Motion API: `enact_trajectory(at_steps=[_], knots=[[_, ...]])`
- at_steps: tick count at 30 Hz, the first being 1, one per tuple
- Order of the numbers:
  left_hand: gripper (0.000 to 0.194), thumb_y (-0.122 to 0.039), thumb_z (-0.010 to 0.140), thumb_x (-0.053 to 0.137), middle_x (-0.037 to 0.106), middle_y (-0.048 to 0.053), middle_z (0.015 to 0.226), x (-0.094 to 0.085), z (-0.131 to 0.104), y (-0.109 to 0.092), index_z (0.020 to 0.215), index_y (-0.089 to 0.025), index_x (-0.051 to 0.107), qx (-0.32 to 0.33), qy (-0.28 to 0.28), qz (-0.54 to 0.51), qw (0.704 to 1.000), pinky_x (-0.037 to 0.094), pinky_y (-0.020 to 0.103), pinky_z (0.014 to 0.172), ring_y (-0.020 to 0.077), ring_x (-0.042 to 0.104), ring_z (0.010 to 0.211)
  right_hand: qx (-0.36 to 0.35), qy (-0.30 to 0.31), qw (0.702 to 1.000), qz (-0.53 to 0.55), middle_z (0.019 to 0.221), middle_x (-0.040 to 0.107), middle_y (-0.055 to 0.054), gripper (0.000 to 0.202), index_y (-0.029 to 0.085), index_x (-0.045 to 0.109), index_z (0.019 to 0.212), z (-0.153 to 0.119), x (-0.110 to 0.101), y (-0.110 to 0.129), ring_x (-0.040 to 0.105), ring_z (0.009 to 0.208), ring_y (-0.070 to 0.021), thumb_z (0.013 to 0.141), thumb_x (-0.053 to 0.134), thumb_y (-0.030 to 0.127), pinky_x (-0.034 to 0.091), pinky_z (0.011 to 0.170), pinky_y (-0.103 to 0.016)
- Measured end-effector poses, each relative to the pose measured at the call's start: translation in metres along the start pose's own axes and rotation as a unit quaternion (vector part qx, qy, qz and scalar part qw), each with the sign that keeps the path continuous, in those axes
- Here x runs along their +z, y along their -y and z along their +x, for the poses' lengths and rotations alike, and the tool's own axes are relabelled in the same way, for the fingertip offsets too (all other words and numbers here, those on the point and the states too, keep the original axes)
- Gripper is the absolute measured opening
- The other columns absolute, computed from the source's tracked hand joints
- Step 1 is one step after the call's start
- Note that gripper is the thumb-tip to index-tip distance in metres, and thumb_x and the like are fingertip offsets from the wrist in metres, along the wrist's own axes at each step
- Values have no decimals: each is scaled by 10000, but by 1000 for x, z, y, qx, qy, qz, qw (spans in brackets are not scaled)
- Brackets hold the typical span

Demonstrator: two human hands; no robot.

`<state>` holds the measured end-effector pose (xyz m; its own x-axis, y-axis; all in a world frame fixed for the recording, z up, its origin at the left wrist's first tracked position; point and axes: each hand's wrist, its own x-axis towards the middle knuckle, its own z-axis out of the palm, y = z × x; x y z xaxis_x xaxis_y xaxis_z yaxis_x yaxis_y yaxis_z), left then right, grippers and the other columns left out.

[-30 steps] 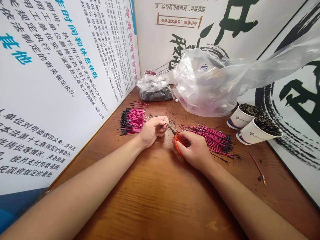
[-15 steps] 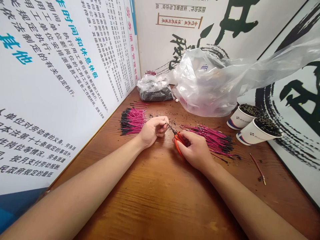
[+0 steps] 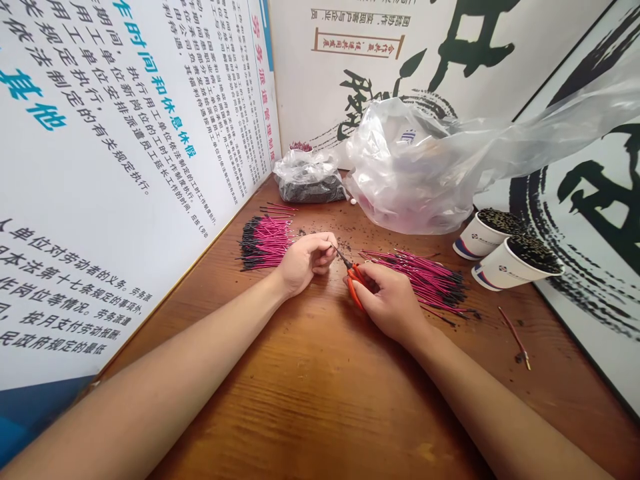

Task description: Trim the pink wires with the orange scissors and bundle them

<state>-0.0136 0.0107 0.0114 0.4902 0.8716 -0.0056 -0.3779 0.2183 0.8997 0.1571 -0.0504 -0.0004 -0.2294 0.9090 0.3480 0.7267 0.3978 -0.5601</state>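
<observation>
My right hand [image 3: 390,297] is wrapped round the orange handles of a small pair of scissors [image 3: 356,283]. Their dark tips point up and left and reach the fingertips of my left hand [image 3: 309,262]. Those fingers are pinched together on something too small and too covered to make out. Left of that hand lies a bundle of pink-red wires [image 3: 273,241] with black ends pointing left. A second pile of such wires [image 3: 425,277], black ends to the right, lies behind and beside my right hand.
Two paper cups [image 3: 515,263] heaped with small black pieces stand at the right. A large clear plastic bag [image 3: 410,180] and a smaller bag of black material [image 3: 313,187] sit at the back. One loose wire [image 3: 514,339] lies front right. Black bits litter the wooden table [image 3: 300,400]; printed panels enclose it.
Almost nothing differs. Both hands and the scissors keep the same place, with only a very slight shift of the view.
</observation>
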Motion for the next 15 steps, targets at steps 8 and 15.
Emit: enact_trajectory(at_steps=[8, 15], knots=[[127, -182, 687, 523, 348, -27, 556, -1, 0, 1, 589, -146, 452, 0, -1, -6, 1000, 158, 181, 437, 65, 254, 474, 24, -3, 1000, 18, 616, 526, 16, 222, 188, 536, 678, -1, 1, -1, 428, 573, -121, 876, 531, 287, 283, 547, -251], [115, -193, 775, 537, 390, -38, 550, -2, 2, 2, 680, -147, 488, 4, -4, -11, 1000, 188, 179, 434, 57, 293, 454, 51, -19, 998, 40, 592, 509, 29, 210, 183, 572, 691, -1, 1, -2, 422, 557, -112, 865, 550, 298, 294, 535, -238]])
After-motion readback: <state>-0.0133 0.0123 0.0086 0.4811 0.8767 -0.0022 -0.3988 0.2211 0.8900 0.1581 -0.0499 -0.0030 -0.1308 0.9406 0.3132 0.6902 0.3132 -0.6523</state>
